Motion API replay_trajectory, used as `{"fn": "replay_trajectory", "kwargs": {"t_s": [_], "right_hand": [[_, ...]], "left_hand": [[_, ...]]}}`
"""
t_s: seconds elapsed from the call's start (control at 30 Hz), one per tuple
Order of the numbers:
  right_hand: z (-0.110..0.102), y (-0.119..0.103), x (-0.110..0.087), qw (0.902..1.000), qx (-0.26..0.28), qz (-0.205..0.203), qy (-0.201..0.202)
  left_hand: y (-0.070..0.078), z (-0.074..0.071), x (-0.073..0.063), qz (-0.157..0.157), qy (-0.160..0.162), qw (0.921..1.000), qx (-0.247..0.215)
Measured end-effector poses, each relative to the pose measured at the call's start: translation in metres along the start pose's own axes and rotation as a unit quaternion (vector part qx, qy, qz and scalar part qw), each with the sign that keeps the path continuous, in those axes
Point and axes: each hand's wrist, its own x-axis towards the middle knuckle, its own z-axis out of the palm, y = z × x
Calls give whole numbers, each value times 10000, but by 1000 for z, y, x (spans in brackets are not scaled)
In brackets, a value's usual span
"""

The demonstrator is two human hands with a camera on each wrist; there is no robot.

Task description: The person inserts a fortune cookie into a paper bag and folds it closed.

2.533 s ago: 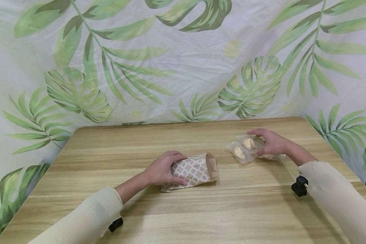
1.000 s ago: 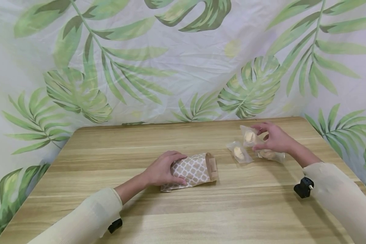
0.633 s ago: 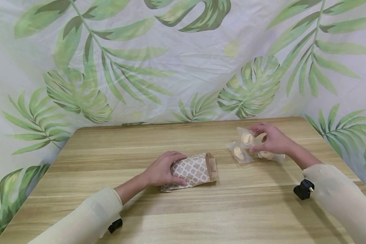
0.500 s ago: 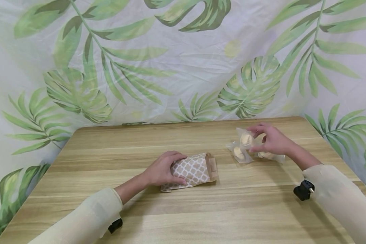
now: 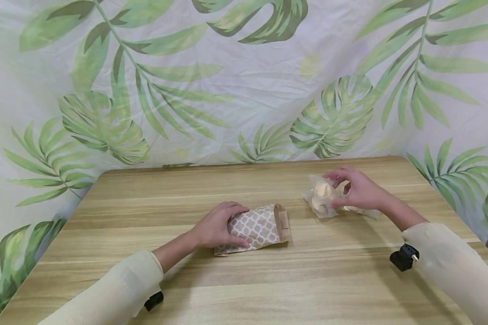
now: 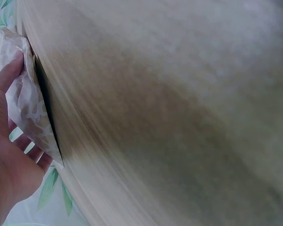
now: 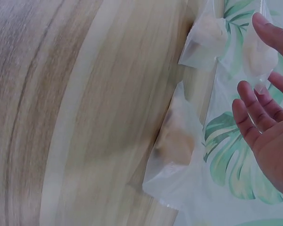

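In the head view my left hand [image 5: 217, 225] grips a small brown paper bag [image 5: 256, 225] with a white lattice pattern, lying on its side. Its open mouth faces right, and its inside is hidden. At the right, my right hand [image 5: 362, 187] pinches the clear wrapper of a tan, folded fortune cookie [image 5: 323, 188] between thumb and fingers. The right wrist view shows this held fortune cookie [image 7: 260, 59] raised off the tabletop. A second wrapped fortune cookie [image 5: 319, 208] lies just below it, partly covered. The third wrapped fortune cookie [image 5: 353, 209] rests beneath my right hand.
Everything lies on a wood-grain table [image 5: 244, 289], whose back edge meets a leaf-print cloth [image 5: 260, 99]. A black wrist camera [image 5: 404, 257] hangs under the right sleeve, another wrist camera [image 5: 153, 300] under the left.
My right hand has taken up one wrapped fortune cookie, lifted it apart from the others, then brought it leftward and nearer, over the second. My left hand and the bag stay put.
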Motion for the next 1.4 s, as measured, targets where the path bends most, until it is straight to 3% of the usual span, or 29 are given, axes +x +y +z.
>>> {"fn": "replay_trajectory", "kwargs": {"t_s": [1.07,1.4], "right_hand": [[21,-18,-2,9988,289,-338,-205],[30,-21,-4,9965,615,-470,-320]], "left_hand": [[-1,0,0,-40,-3,10000,-38],[-1,0,1,-18,-18,10000,-24]]}}
